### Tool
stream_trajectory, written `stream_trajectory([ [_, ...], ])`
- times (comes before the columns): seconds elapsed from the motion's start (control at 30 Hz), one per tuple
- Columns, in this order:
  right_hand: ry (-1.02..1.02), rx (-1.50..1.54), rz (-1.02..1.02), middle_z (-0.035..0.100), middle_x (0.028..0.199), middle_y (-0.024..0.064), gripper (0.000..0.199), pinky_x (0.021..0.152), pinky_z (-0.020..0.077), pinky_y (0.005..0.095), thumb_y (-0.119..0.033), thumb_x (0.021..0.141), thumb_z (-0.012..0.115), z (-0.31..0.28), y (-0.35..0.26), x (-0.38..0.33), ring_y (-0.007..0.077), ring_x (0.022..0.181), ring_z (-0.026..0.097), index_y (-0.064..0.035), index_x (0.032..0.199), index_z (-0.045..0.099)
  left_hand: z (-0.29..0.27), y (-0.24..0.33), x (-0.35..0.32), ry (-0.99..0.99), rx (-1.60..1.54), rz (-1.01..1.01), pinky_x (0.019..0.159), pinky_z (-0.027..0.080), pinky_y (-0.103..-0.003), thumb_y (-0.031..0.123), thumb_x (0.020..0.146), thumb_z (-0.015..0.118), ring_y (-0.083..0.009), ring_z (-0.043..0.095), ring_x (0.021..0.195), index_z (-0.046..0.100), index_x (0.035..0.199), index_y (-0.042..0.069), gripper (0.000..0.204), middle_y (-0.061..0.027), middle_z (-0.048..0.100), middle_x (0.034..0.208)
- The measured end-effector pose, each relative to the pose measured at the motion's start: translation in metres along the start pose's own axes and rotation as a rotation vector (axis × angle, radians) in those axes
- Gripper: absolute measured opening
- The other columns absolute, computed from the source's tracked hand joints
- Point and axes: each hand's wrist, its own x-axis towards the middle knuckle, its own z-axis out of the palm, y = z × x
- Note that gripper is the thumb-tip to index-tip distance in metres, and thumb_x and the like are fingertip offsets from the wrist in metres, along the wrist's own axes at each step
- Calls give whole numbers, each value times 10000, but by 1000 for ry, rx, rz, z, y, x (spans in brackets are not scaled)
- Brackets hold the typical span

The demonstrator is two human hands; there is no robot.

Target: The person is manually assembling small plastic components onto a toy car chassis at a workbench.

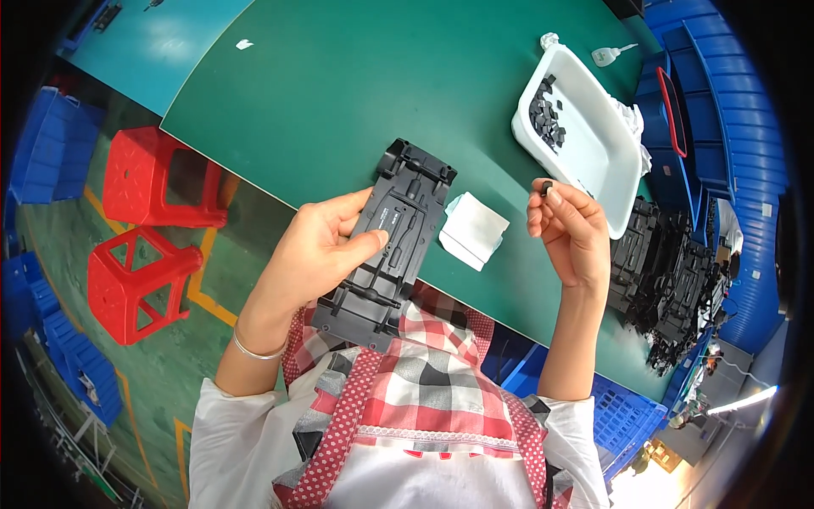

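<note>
My left hand (326, 242) grips a long black plastic toy-car chassis (397, 246) by its left side, thumb lying across its face. The chassis tilts over the table's front edge, its lower end in front of my apron. Raised to the right of it, my right hand (570, 222) pinches a small black plastic part (547, 187) between thumb and fingertips. Between the two hands a folded white cloth or paper pad (473, 231) lies on the table. Beyond my right hand stands a white tray (604, 182) with many small black pieces (545, 117) gathered at its left side.
The green table (356, 85) spreads ahead. More black chassis (661, 271) are stacked at the right, beside blue bins (682, 110). A small white bottle (609, 56) lies near the far right. Red stools (144, 284) stand on the floor at left.
</note>
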Motion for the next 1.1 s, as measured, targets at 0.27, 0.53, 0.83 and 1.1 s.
stream_trajectory([
  [0.27,-25,-13,64,660,833,103,176,622,489,276,-34,912,617,4,15,-9,142,677,589,77,1037,669,0,-2,1,-12,22,9,603,441,-196,-44,886,547,-6,529,683,542,1292,-40,406,-11,674,812],
  [0.53,-25,-777,-128,577,843,67,171,625,455,265,-18,901,610,13,24,-21,127,657,536,49,1039,687,0,-3,2,-3,39,3,575,406,-186,-44,882,544,4,490,666,549,1279,-41,397,-1,666,795],
  [0.83,94,-992,-232,633,816,108,91,643,510,291,17,826,643,32,36,-25,187,680,625,30,911,674,1,-6,2,12,21,8,560,387,-184,-47,879,541,5,470,651,555,1279,-25,401,-2,664,789],
  [1.1,6,-1182,-381,649,861,129,87,587,549,318,39,811,643,37,42,-26,250,687,660,21,894,661,-1,-6,3,4,13,15,531,356,-188,-42,876,542,10,440,629,572,1250,-22,376,14,649,777],
])
